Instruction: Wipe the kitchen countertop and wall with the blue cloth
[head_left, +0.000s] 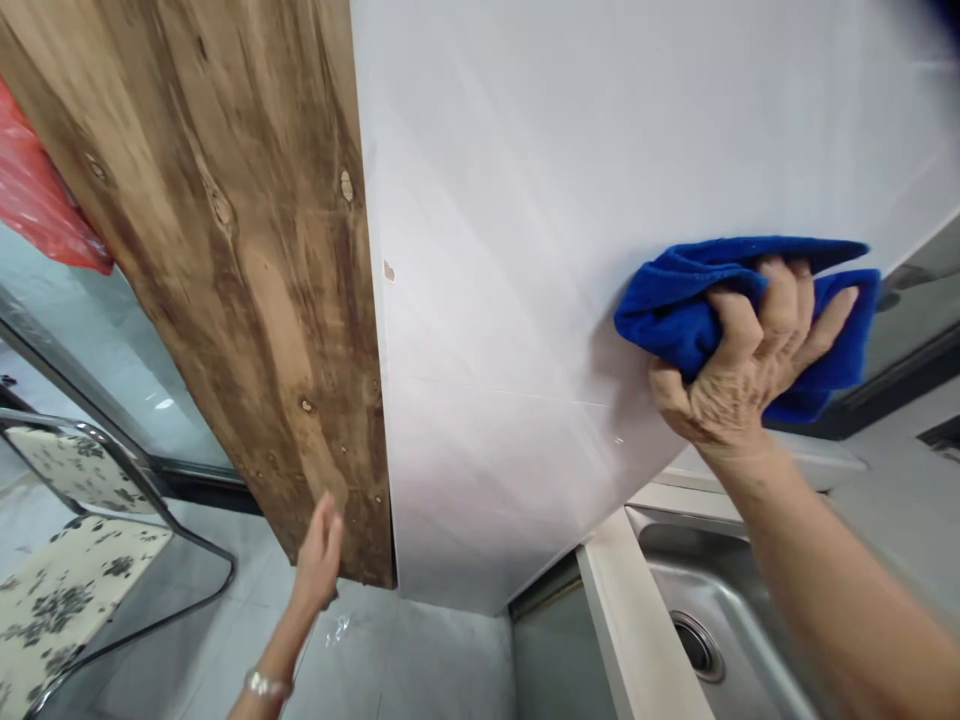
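Note:
My right hand grips a folded blue cloth, its fingers bent over the fabric. The cloth lies against the smooth white wall panel, close to the panel's right edge. Lower down, my left hand hangs in front of the foot of a brown wood-grain panel. Its fingers are stretched out, slightly blurred, and I see nothing in them. A silvery band circles the left wrist.
Below my right arm, a steel sink with a round drain is set in a pale counter. A metal-framed chair with a floral seat stands at the left. Above it hangs a red plastic bag. Grey tiles cover the floor.

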